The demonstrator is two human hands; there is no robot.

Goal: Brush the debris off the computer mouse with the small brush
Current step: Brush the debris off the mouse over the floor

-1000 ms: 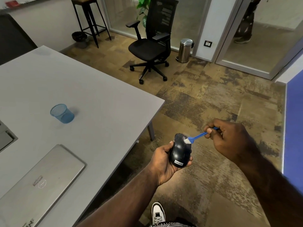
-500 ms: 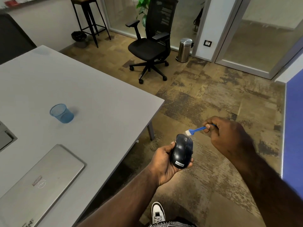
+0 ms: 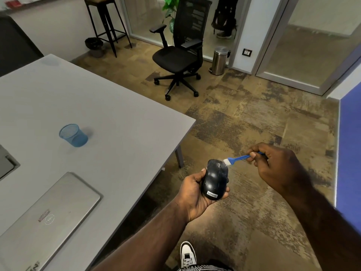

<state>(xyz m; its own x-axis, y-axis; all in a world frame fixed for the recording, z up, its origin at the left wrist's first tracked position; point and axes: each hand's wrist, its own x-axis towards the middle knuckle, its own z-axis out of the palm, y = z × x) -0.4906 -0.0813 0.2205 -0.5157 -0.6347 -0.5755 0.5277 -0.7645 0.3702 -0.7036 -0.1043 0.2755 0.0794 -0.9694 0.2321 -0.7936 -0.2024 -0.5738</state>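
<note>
Since half a second ago our small blue brush [image 3: 237, 158] dropped back onto the Lenovo mouse [image 3: 214, 179], white bristles touching its front right corner. Our right hand [image 3: 277, 167] fingers pinch the handle, hiding its end. Our left hand [image 3: 193, 194] fingers cradle the mouse off the desk [image 3: 117, 118] corner, long axis pointing away from us.

A grey table [image 3: 117, 118] is filling the left of an office floored in mottled brown carpet [image 3: 244, 124]. A black swivel chair [image 3: 181, 55] is standing before glass partitions [image 3: 312, 45], a steel bin [image 3: 219, 60] beside it, a dark stool [image 3: 105, 22] against the pale wall [image 3: 58, 26].
</note>
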